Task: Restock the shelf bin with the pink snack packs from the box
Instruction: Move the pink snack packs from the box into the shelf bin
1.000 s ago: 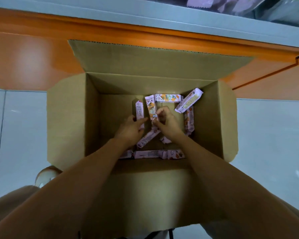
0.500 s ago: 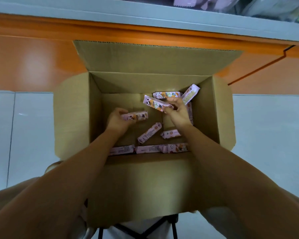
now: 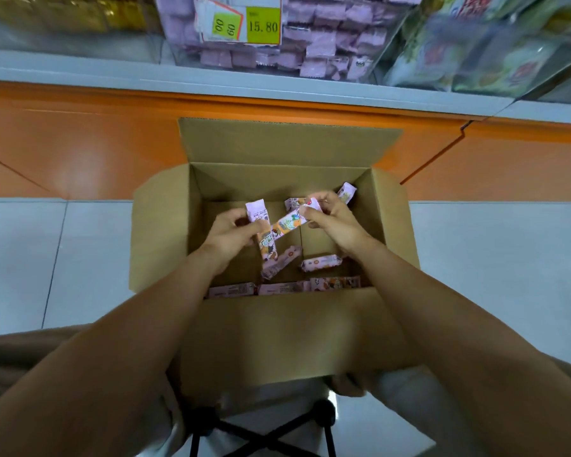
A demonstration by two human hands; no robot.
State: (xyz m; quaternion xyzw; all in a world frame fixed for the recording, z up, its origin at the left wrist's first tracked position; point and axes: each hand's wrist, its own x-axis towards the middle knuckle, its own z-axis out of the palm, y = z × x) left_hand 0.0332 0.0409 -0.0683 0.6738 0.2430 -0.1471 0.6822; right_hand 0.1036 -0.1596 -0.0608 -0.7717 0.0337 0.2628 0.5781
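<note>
Your left hand [image 3: 229, 239] pinches one pink pack [image 3: 256, 212] nearly upright. Your right hand [image 3: 335, 222] pinches a second pack [image 3: 290, 222] slanted across it, both above the box [image 3: 159, 232]. The shelf bin [image 3: 310, 47], blurred, seems straight ahead, higher up.

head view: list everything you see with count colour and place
cardboard box: one, brown, open, in front of the shelf
loose snack packs: at least seven, pink, on the box floor
shelf bin: one, clear, holding pink packs, top centre
price tag: one, yellow-green, on the bin front
shelf base: one, orange, behind the box
floor: grey tiles, either side of the box
left hand: grips first pack, pink, above the box floor
right hand: pinches second pack, pink
</note>
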